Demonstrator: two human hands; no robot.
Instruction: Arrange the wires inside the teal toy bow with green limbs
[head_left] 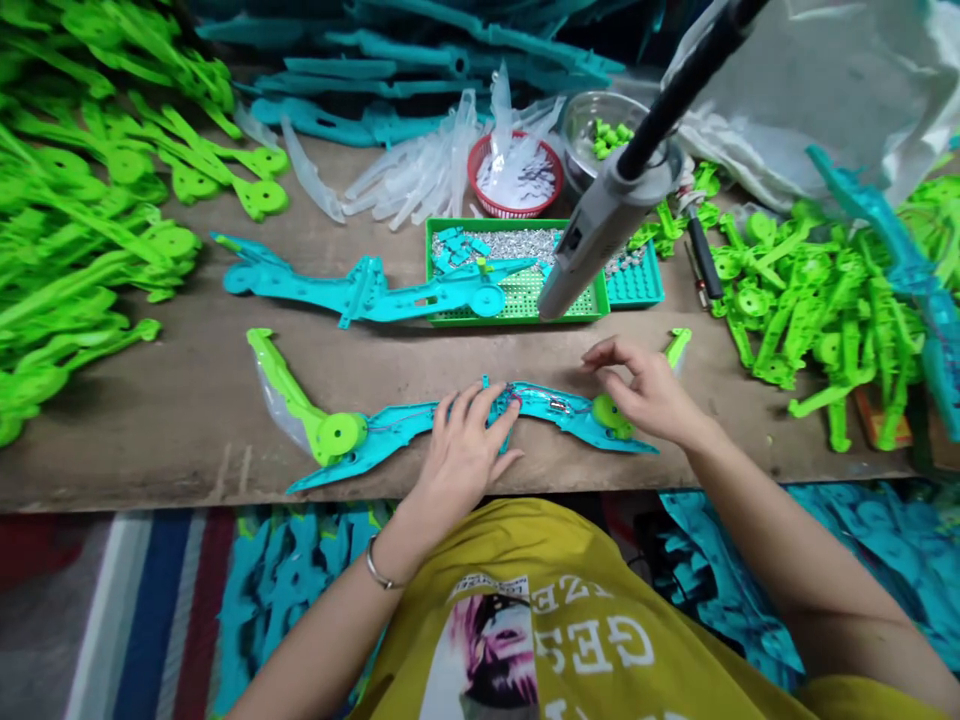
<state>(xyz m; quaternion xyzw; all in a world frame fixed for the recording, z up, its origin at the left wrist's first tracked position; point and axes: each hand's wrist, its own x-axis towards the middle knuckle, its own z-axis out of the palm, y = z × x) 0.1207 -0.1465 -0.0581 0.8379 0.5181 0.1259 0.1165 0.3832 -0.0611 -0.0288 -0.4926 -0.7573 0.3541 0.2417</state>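
- Basically, L hand (469,440) flat on teal frame (536,402), fingers spread; frame's on worktop (187,420).
- R hand (645,390) nr R end, fingers loosely apart.
- Grn tray (521,298): silver bits (517,243), teal pcs (456,245).
- Red basket (514,210): white bits (517,180).
- Bowl (579,125): lime pcs (611,135).

The turquoise frame (541,402) looks like smooth plastic.

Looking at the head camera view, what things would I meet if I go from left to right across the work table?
Pile of green parts → green disc on the blue frame → left hand → right hand → right-hand heap of green pieces.
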